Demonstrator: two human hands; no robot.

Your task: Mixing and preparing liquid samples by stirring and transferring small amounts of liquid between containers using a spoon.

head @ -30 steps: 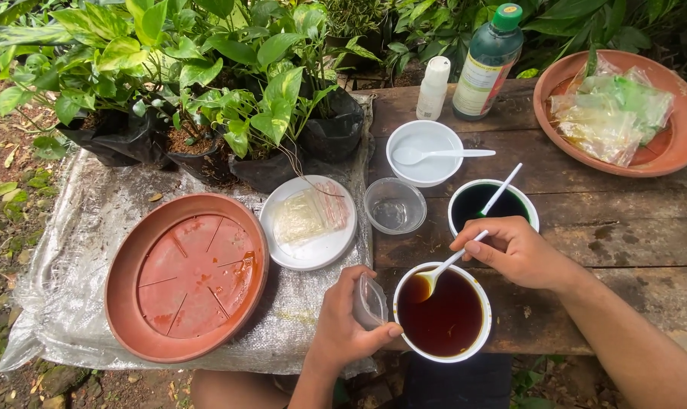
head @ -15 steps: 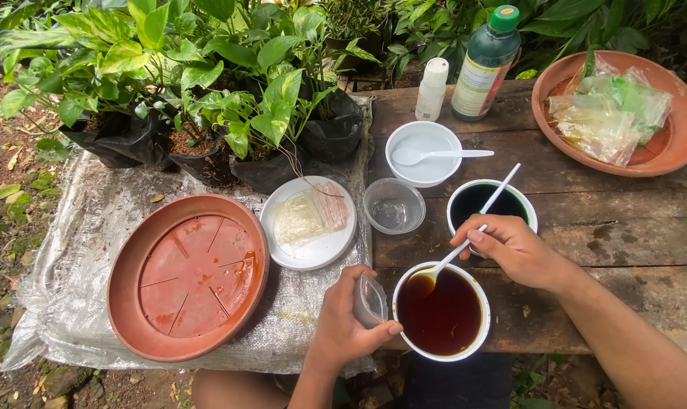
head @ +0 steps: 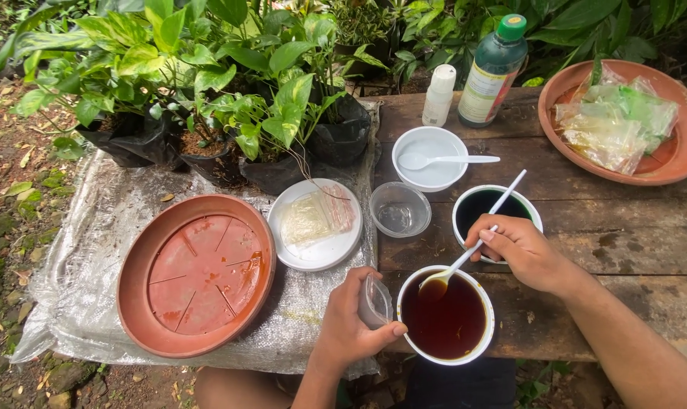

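Note:
My right hand [head: 524,251] grips a white plastic spoon [head: 451,273] whose bowl dips at the far rim of a white bowl of dark brown liquid [head: 446,318]. My left hand [head: 348,322] holds a small clear plastic cup [head: 375,301], tilted, right beside that bowl's left rim. Behind my right hand stands a white bowl of dark green liquid [head: 480,203] with a white stick [head: 512,186] leaning in it.
A white bowl with a spoon [head: 430,159], a clear cup [head: 399,210], a white plate with a clear packet [head: 316,225], a terracotta saucer [head: 195,274], potted plants [head: 207,91], two bottles [head: 495,68], and a saucer of plastic bags [head: 624,125] stand around on the wooden table [head: 631,227].
The spoon's bowl has shifted slightly within the brown liquid; my hands stay almost where they were. The view has barely moved.

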